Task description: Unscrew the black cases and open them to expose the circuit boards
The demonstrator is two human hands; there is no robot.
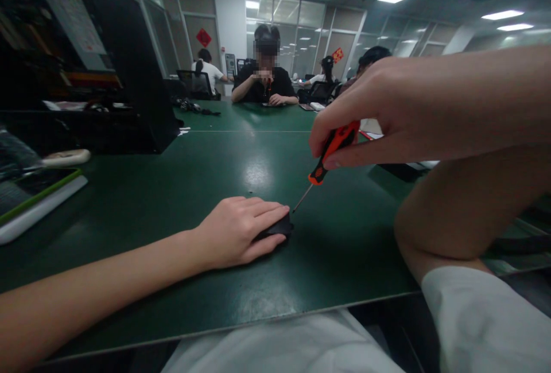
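A green surface (172,195) stretches across a lit room, a person in black (284,81) seated at its far side and a black case (129,57) standing far left. Near the middle lies a dark object (280,226), partly hidden, with the left hand (241,232) clamping its grip over it. The right hand (370,109) has its grip closed around an orange-and-black screwdriver (329,152), tilted, tip just beside the object.

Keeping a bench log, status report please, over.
Left hand over black object. Right hand gripping orange-black screwdriver, tip near object. Nothing visible between.
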